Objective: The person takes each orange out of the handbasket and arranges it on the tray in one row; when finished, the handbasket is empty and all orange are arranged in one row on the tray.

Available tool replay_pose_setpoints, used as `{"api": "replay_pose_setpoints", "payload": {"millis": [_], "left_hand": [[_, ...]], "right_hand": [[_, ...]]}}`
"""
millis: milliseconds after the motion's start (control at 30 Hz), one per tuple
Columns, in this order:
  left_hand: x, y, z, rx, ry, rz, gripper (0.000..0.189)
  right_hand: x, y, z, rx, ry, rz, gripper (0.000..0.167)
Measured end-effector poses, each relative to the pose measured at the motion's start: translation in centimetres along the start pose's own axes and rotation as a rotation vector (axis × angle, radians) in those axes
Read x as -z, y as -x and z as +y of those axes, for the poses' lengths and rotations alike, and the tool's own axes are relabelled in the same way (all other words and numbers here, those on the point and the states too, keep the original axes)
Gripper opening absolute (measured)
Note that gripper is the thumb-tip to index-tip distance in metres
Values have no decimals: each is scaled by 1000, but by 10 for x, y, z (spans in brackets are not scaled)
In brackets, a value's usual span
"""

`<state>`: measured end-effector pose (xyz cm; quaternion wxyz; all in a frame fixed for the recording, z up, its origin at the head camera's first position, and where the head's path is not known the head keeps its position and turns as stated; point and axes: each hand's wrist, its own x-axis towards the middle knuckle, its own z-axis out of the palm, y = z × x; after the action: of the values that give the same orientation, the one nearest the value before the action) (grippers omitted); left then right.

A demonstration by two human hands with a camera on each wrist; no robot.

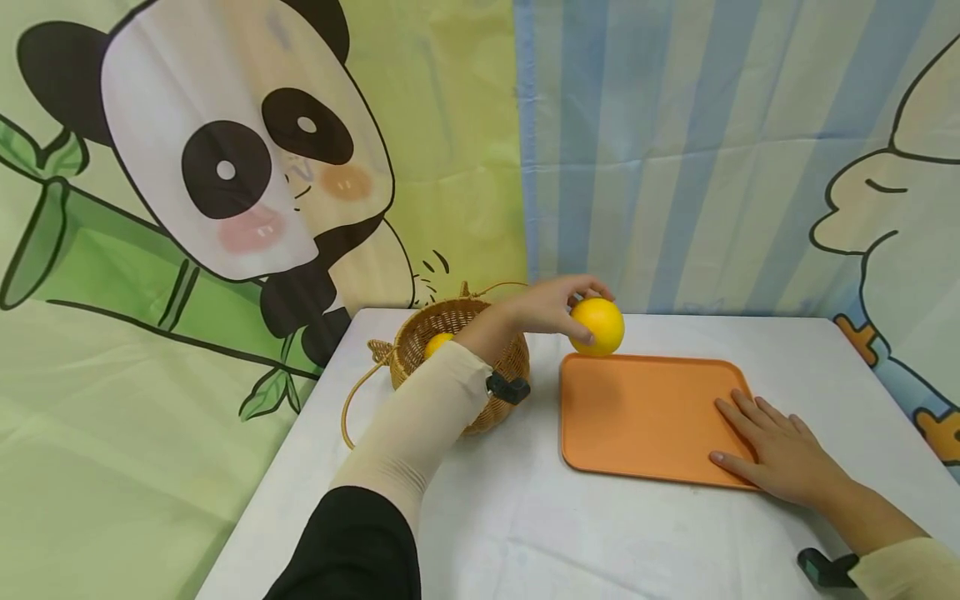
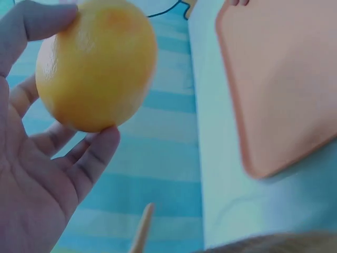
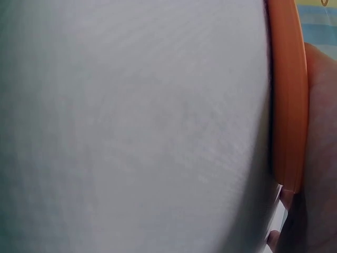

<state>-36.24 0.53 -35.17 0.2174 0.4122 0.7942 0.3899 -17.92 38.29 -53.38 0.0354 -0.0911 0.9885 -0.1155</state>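
Observation:
In the head view my left hand (image 1: 553, 307) holds an orange (image 1: 602, 327) in the air, just beyond the back left corner of a flat orange tray (image 1: 645, 417). The left wrist view shows the thumb and fingertips curled round this smooth yellow-orange fruit (image 2: 100, 68). My right hand (image 1: 783, 458) rests with fingers spread on the tray's right end. Part of that hand (image 3: 324, 153) lies along the tray's rim (image 3: 288, 105) in the right wrist view. Under my left forearm stands a wicker basket (image 1: 491, 421) with another orange (image 1: 437, 343) inside, partly hidden by the sleeve.
A white cloth covers the table (image 1: 525, 517). The basket's thin handle (image 1: 348, 408) sticks out to the left. Behind the table hangs a printed curtain (image 1: 637, 167) with a panda and blue stripes. Each wrist carries a small black device (image 1: 508, 388).

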Motion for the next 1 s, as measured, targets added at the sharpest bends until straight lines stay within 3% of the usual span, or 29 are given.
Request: {"api": "replay_pose_setpoints", "payload": {"millis": [233, 567, 1000], "left_hand": [[-31, -18, -9, 10, -22, 69, 65], [-66, -32, -18, 75, -87, 128, 60], [-88, -43, -53, 189, -174, 169, 61]], "right_hand": [[1, 0, -1, -2, 2, -7, 102], [1, -1, 0, -10, 3, -16, 103], [-1, -1, 2, 5, 1, 3, 101]]}}
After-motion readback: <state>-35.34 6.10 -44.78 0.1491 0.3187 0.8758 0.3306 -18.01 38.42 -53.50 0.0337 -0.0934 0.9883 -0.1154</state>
